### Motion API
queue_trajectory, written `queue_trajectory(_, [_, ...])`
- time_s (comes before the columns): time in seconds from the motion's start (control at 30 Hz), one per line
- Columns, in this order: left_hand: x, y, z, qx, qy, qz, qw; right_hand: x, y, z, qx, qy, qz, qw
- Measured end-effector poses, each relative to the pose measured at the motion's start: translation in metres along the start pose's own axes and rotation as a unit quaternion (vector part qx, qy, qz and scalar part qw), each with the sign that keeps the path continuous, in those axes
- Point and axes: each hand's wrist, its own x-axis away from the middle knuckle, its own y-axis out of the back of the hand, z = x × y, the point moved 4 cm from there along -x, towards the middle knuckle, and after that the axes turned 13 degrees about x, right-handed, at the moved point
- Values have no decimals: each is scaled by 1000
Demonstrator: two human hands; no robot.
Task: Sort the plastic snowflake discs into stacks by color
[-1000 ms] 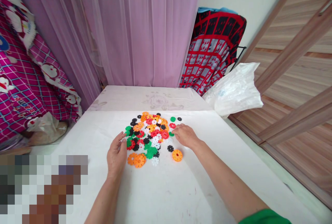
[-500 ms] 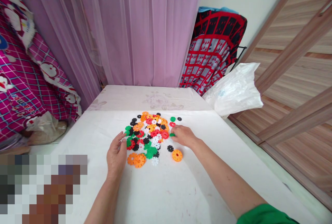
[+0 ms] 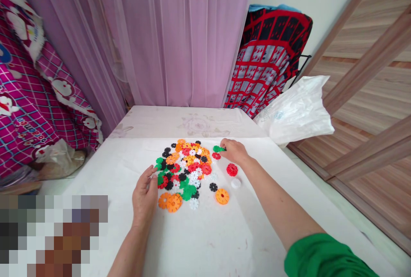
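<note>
A pile of notched plastic snowflake discs in orange, black, white, red and green lies on the white-covered table. My left hand rests at the pile's left edge, thumb and fingers apart, holding nothing. Fingertips there come close to the green discs. To the right of the pile, my right hand pinches at a green disc, its fingers partly covering the spot. Just below is a red disc.
Sorted discs sit right of the pile: a red stack, a white stack, a black disc and an orange stack. A white plastic bag stands at the table's right edge. A purple curtain hangs behind.
My right hand has moved away from me and slightly right with the green disc, uncovering the red and white stacks. My left hand stays in place. The view has shifted slightly.
</note>
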Motion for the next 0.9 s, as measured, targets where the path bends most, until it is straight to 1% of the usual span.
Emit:
queue_trajectory(0.1, [0,1,0,-5,0,-1,1000,-14,-2,-1,0,-15,-1,1000])
queue_trajectory(0.23, [0,1,0,-5,-6,-3,1000,-25,-9,4,-8,-15,10,1000])
queue_trajectory(0.37, [0,2,2,-3,-12,3,1000,-29,-13,6,-9,-3,16,1000])
queue_trajectory(0.47, [0,2,2,-2,-15,3,1000,-25,-12,3,-4,5,7,1000])
queue_trajectory(0.57, [0,1,0,-5,-18,1,1000,-13,-6,2,0,8,-14,1000])
queue_trajectory(0.67, [0,1,-1,-7,-18,-1,1000,9,1,12,-11,34,-28,999])
queue_trajectory(0.73, [-1,0,-1,-3,-17,-1,1000,27,6,26,-25,67,-26,997])
queue_trajectory(0.9, [-1,-1,-1,9,-14,-4,1000,75,13,70,-75,158,-18,984])
